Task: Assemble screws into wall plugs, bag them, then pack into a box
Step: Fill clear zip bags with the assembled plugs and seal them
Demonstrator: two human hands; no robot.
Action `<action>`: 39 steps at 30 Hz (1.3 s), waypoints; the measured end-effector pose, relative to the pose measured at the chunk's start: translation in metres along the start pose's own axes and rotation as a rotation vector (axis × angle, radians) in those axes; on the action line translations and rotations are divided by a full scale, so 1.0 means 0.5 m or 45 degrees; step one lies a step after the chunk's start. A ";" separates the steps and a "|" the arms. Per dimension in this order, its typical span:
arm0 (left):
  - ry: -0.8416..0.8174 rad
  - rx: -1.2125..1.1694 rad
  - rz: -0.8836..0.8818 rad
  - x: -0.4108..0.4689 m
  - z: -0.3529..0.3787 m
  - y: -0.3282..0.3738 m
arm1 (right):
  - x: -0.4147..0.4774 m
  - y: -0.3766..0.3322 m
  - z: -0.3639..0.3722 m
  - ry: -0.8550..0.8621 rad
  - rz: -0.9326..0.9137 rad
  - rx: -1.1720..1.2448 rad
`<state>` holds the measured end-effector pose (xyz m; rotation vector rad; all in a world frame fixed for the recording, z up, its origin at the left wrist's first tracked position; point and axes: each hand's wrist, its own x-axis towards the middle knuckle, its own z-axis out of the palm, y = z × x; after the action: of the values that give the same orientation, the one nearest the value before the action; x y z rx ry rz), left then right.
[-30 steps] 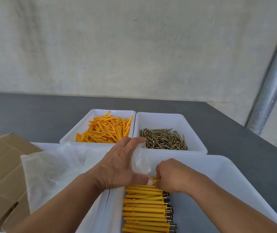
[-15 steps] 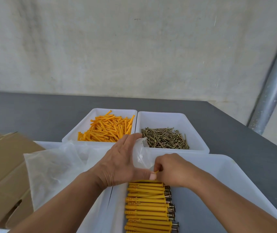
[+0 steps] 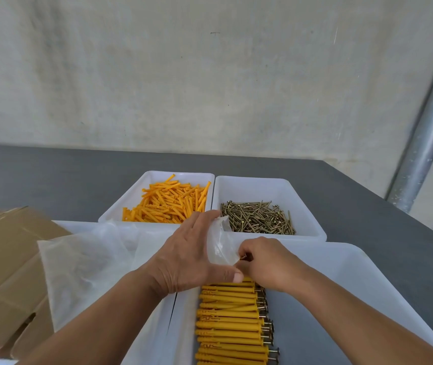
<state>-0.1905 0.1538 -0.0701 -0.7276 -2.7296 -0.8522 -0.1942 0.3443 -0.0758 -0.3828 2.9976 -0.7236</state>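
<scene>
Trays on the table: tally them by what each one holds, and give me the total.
Tray of loose orange wall plugs: 1
Tray of loose screws: 1
Tray of assembled plugs with screws: 1
Tray of clear plastic bags: 1
Total: 4 trays

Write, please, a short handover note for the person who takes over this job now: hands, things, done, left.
Left hand holds a small clear bag. Right hand pinches a screw end at the bag's mouth; the rest is hidden.
Assembled plugs lie in a row in the near tray; loose plugs and screws in the far trays; spare bags and cardboard box at the left.
Done: a row assembled. Left: bag them, pack the box.
</scene>
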 end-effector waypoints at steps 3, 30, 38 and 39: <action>-0.016 0.016 -0.002 0.000 0.000 -0.001 | -0.003 -0.002 0.000 0.011 -0.003 0.004; 0.095 -0.099 -0.102 -0.001 -0.007 0.007 | -0.021 0.008 -0.119 0.648 0.178 0.797; 0.118 -0.082 -0.090 -0.002 -0.008 0.011 | -0.021 -0.006 -0.108 0.569 0.153 1.114; 0.118 -0.071 -0.083 -0.002 -0.007 0.011 | -0.021 -0.011 -0.102 0.521 0.141 1.109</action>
<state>-0.1868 0.1552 -0.0647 -0.5967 -2.6698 -0.9553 -0.1876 0.3650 -0.0284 -0.0158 2.5929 -2.1427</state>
